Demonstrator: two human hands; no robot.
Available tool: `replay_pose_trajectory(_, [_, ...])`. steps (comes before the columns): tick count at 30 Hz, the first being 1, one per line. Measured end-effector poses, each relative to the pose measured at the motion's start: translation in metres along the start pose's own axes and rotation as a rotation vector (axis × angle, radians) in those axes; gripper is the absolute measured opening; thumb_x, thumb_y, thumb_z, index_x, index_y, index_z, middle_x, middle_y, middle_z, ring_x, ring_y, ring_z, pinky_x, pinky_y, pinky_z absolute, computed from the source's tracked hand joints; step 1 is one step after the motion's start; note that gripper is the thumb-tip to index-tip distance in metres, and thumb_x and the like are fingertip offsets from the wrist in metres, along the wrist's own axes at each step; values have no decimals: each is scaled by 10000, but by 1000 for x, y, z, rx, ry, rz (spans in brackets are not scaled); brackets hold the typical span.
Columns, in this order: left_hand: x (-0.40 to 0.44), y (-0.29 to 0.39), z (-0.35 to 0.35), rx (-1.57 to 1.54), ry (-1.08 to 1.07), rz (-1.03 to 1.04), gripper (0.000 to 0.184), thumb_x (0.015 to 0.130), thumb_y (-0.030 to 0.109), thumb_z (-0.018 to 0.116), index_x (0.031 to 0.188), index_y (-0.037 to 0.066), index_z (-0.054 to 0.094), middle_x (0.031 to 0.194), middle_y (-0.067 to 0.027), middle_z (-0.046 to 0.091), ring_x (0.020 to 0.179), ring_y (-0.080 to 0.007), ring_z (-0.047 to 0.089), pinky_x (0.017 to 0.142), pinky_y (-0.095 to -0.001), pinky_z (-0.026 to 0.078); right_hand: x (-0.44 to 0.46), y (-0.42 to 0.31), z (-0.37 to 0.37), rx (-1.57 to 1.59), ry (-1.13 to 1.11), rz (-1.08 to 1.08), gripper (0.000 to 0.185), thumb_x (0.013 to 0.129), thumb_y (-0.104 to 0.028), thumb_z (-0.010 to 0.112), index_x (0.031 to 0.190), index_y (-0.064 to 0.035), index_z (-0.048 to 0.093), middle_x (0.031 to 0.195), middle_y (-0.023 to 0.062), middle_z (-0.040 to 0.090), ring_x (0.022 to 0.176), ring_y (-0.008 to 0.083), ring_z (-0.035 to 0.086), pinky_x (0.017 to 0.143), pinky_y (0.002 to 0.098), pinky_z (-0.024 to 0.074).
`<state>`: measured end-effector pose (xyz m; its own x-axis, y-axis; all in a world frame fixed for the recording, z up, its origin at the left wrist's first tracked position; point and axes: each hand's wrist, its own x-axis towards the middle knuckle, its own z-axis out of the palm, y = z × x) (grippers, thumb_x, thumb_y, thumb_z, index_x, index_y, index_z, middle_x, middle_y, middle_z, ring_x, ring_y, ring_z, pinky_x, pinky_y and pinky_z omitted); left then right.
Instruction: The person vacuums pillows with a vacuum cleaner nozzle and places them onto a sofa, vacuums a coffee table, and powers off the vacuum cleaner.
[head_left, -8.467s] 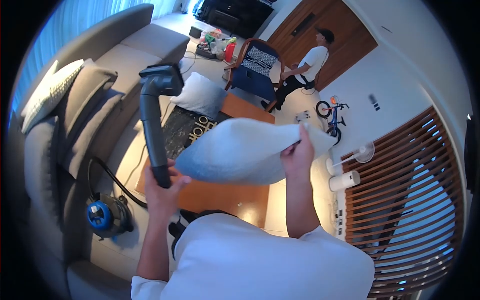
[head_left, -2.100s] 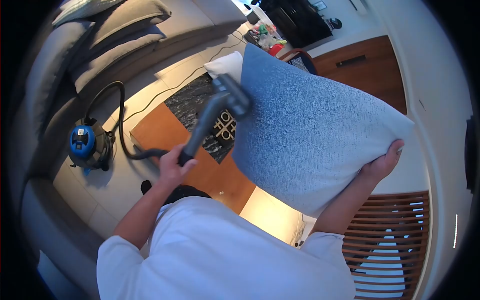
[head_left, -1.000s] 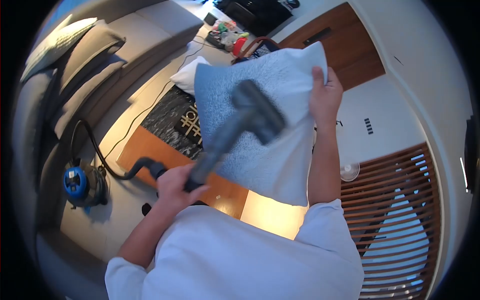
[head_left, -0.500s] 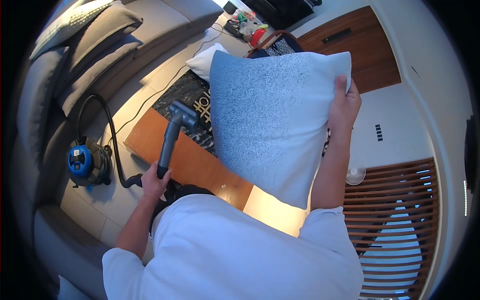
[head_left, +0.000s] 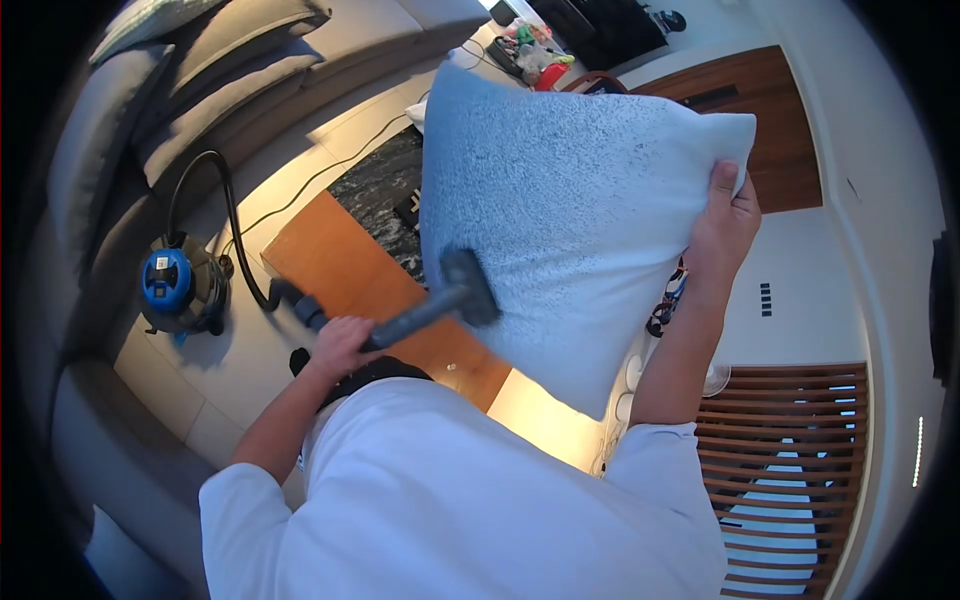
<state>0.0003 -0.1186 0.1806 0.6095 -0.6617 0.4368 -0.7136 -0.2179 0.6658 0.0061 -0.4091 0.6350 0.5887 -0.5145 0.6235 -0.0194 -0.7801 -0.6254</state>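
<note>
My right hand (head_left: 728, 225) is closed on the right-hand corner of a blue-and-white speckled pillow (head_left: 560, 200), thumb on its front face. The pillow is held up in the air, slightly creased near the grip. My left hand (head_left: 343, 347) is wrapped round the handle of a dark grey vacuum nozzle (head_left: 425, 312). The nozzle's wide head (head_left: 470, 288), a little blurred, lies over the pillow's lower left part; it looks to be against the fabric. A black hose (head_left: 232, 200) runs from the handle to a blue-and-black vacuum cleaner (head_left: 168, 280) on the floor.
Below the pillow is a wooden table (head_left: 330, 250) with a dark marbled section (head_left: 385, 185). A grey sofa (head_left: 350, 50) with several cushions (head_left: 230, 60) runs along the left. A cord (head_left: 310, 185) crosses the tiled floor. Wooden slats (head_left: 790, 470) stand at the lower right.
My left hand has swung the vacuum nozzle rightward, from over the table onto the pillow's lower left area. My right hand and the pillow sit somewhat farther right in view.
</note>
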Motion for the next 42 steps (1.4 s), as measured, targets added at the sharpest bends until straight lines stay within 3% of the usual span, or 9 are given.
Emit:
replay_pose_trajectory(7, [-15, -9, -38, -164, 116, -950, 506, 827, 386, 790, 1129, 33, 589, 903, -154, 691, 819, -320, 683, 747, -419, 519, 25, 0, 10, 20, 2, -81, 481, 985, -460, 616, 1107, -2, 703, 957, 67, 713, 883, 121, 628, 814, 281, 487])
replay_pose_trajectory(14, [136, 109, -173, -568, 291, -707, 581, 781, 280, 852, 1201, 22, 546, 877, -66, 661, 757, -192, 620, 723, -361, 503, -21, 13, 74, 37, -352, -94, 369, 958, -363, 688, 1051, -7, 702, 795, 30, 667, 742, 57, 535, 695, 252, 469])
replay_pose_trajectory(20, [169, 124, -145, -526, 354, -431, 564, 779, 219, 851, 1205, 29, 533, 939, -86, 665, 828, -167, 634, 758, -329, 512, -88, 5, 114, 28, -643, -351, 264, 913, -261, 732, 906, -12, 645, 666, 184, 568, 527, 284, 506, 544, 351, 449])
replay_pose_trajectory(26, [152, 100, -130, -579, 217, -674, 497, 803, 119, 777, 1221, 6, 534, 1067, -111, 651, 972, -187, 628, 862, -349, 501, -146, 37, 122, 233, -651, -241, 285, 933, -259, 700, 826, -13, 603, 623, 194, 535, 549, 381, 550, 529, 402, 443])
replay_pose_trajectory(29, [141, 101, -121, -530, 292, -628, 496, 800, 95, 756, 1236, 5, 535, 1085, -111, 636, 998, -202, 613, 892, -352, 481, -171, 49, 94, 206, -794, 67, 342, 929, -336, 699, 1035, -20, 623, 891, 221, 633, 836, 380, 654, 702, 401, 507])
replay_pose_trajectory(31, [134, 99, -119, -484, 294, -607, 499, 800, 91, 752, 1241, 6, 534, 1092, -110, 630, 1009, -205, 605, 904, -351, 472, -195, 67, 67, 197, -633, -62, 670, 898, -465, 686, 1386, -53, 482, 1394, 224, 508, 1323, 404, 468, 1066, 507, 385])
replay_pose_trajectory(33, [130, 96, -123, -457, 320, -654, 483, 792, 92, 761, 1210, 2, 536, 1042, -87, 613, 978, -196, 587, 889, -349, 466, -227, 101, 34, 223, -611, 184, 947, 859, -548, 695, 1555, -88, 247, 1601, 163, 212, 1497, 374, 177, 1199, 517, 176])
replay_pose_trajectory(38, [139, 101, -143, -502, 457, -615, 274, 844, 33, 732, 1018, 24, 520, 744, -23, 575, 602, -100, 551, 553, -253, 435, -255, 120, -24, 119, -274, 370, 918, 892, -379, 725, 1567, -72, 183, 1602, 184, 213, 1497, 355, 221, 1146, 500, 348])
replay_pose_trajectory(42, [144, 103, -155, -483, 434, -607, 263, 858, 38, 722, 1027, 22, 521, 750, -23, 574, 598, -93, 540, 540, -244, 420, -273, 139, -23, 290, -159, 689, 750, 950, -221, 669, 1547, -67, 241, 1605, 157, 211, 1435, 347, 362, 1070, 447, 451])
